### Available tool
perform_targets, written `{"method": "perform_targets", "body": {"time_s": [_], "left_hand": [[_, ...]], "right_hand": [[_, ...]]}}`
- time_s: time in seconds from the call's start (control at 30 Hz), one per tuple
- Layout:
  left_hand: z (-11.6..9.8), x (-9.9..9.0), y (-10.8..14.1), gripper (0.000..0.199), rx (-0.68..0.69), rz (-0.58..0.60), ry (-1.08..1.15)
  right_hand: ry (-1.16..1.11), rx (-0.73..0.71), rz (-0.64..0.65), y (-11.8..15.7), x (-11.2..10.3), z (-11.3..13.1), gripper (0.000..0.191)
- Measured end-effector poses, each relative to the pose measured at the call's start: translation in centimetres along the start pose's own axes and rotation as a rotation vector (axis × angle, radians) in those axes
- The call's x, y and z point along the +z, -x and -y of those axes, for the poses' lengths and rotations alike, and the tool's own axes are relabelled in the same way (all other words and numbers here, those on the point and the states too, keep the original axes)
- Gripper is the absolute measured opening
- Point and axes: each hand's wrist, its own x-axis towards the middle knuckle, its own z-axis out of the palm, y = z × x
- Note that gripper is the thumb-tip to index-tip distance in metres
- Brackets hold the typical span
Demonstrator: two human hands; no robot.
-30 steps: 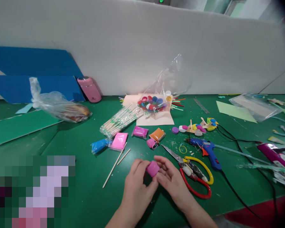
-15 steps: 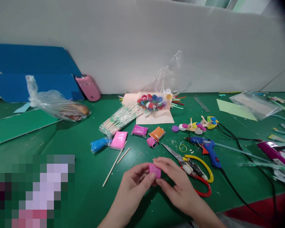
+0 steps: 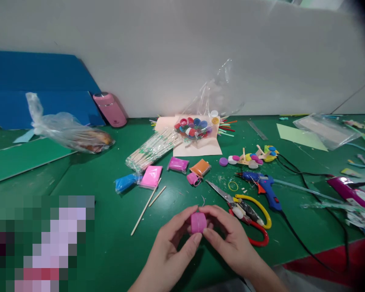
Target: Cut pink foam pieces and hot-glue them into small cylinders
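Between both hands is a small pink bottle cap [image 3: 198, 222], with a pale seam line across its middle; it may be two caps set together. My left hand [image 3: 178, 239] pinches it from the left, thumb low and fingers curled round behind. From the right, the fingertips and thumb of my right hand [image 3: 228, 237] close on the same cap. A thin curled strand [image 3: 203, 200] shows just above the fingertips. Beyond the hands lie another pink cap piece [image 3: 194, 179] and an orange clay packet [image 3: 200, 167]. Large scissors [image 3: 246, 215] with yellow and red handles lie beside my right hand.
A blue glue gun [image 3: 261, 184] with its cord lies right, near a cap-and-stick model [image 3: 252, 157]. Left are wooden sticks [image 3: 146, 209], clay packets [image 3: 151, 177] and bagged sticks [image 3: 155, 150]. Bagged caps [image 3: 194, 128] and a pink flask [image 3: 110, 109] stand behind.
The pink cap has turned so its seam shows, and my fingers have shifted round it. A thin strand now shows above them. The view has moved slightly.
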Motion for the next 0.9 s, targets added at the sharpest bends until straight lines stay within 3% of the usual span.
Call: {"method": "perform_targets", "body": {"time_s": [0.2,0.37,0.9], "left_hand": [[0.7,0.9,0.7,0.039,0.117,-0.09,-0.253],[1.0,2.3,1.3,0.037,0.093,-0.282,-0.25],[0.9,2.5,1.2,0.034,0.112,-0.324,-0.251]], "right_hand": [[0.062,-0.081,-0.034,0.1,0.3,0.3,0.029],[0.024,-0.136,-0.089,0.2,0.8,-0.1,0.029],[0.015,-0.174,-0.107,0.0,1.1,-0.4,0.029]]}}
